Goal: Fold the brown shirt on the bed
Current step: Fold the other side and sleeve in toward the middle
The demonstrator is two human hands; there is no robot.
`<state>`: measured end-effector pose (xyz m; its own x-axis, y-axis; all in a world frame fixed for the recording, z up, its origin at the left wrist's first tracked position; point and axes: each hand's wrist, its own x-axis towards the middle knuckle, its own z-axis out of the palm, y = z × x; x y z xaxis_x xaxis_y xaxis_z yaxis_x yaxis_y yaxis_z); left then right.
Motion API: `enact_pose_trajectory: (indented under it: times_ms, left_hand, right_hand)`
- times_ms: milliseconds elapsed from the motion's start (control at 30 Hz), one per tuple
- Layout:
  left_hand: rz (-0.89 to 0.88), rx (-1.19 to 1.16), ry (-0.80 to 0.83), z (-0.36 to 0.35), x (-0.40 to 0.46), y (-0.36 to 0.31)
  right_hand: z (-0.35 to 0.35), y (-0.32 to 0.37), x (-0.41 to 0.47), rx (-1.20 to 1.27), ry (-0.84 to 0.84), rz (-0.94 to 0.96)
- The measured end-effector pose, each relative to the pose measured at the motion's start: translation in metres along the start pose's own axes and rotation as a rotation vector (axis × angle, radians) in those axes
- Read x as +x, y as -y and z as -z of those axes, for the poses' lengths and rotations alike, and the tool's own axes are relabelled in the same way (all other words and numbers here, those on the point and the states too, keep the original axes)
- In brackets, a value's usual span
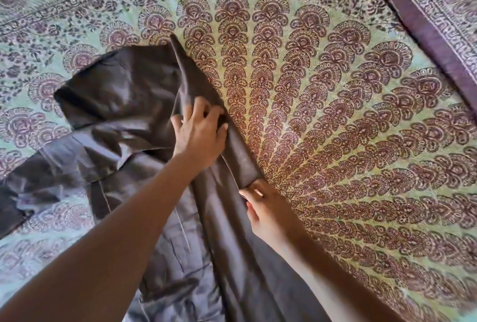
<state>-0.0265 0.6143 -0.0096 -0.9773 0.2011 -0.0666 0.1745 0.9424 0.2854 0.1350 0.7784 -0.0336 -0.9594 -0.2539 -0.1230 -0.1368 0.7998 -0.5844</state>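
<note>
— Where do we have the shirt [124, 104] right now?

— Spread over the bed [335, 115], mostly to the left of our two hands and running down between our arms toward us. Out on the far left a sleeve trails away from the body, flat on the cover, so it looks like that side hasn't been dealt with yet.

— And our left hand [200, 131]?

— Its grip is curled into the cloth, fingers bunching a ridge of the shirt's right-hand edge. We'd say it sits there to hold the upper part of that edge while the lower part is handled.

— The right hand [260, 200]?

— Just below and to the right of the left grip, pinching the same long edge where it meets the patterned bedcover. With two grips along one edge we can lift it as a straight line, not a sagging one.

— So what is this step?

— Likely turning that side inward over the body. To the right of both grips there is only bedcover, plus a turned-back border [418, 24] in the far corner.
</note>
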Motion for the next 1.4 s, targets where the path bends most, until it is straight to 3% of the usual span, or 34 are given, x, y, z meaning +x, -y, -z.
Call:
enact_pose_trajectory:
  times_ms: [67, 167, 300, 367, 533, 700, 800, 1033, 1233, 1400]
  left_hand:
    - [0.025, 0.042, 0.090, -0.013, -0.012, 0.005]
    - [0.118, 0.051, 0.094, -0.016, -0.022, 0.002]
    - [0.133, -0.021, 0.031, -0.015, -0.068, -0.028]
    - [0.129, -0.165, 0.053, -0.027, -0.104, -0.046]
    - [0.406, -0.643, 0.065, -0.050, -0.203, -0.113]
    - [0.677, -0.710, 0.089, -0.062, -0.298, -0.178]
    - [0.825, -0.735, 0.038, -0.066, -0.332, -0.203]
    - [0.744, -0.647, -0.078, -0.072, -0.354, -0.215]
    - [0.713, -0.616, 0.046, -0.070, -0.362, -0.212]
    - [0.733, -0.661, 0.036, -0.068, -0.370, -0.204]
  right_hand:
    - [0.000, 0.002, -0.002, 0.056, 0.010, 0.051]
    - [0.003, -0.002, -0.010, 0.129, -0.027, 0.094]
    - [0.010, -0.019, -0.032, 0.059, -0.174, -0.038]
    - [0.018, -0.026, -0.045, 0.066, -0.178, -0.117]
    - [0.042, -0.041, -0.075, 0.162, 0.043, -0.224]
    - [0.074, -0.046, -0.089, 0.039, 0.403, -0.062]
    - [0.079, -0.045, -0.099, 0.055, 0.455, -0.053]
    - [0.076, -0.044, -0.129, -0.199, 0.432, 0.235]
    - [0.072, -0.040, -0.127, -0.412, 0.308, 0.505]
    - [0.082, -0.006, -0.099, -0.526, 0.642, 0.469]
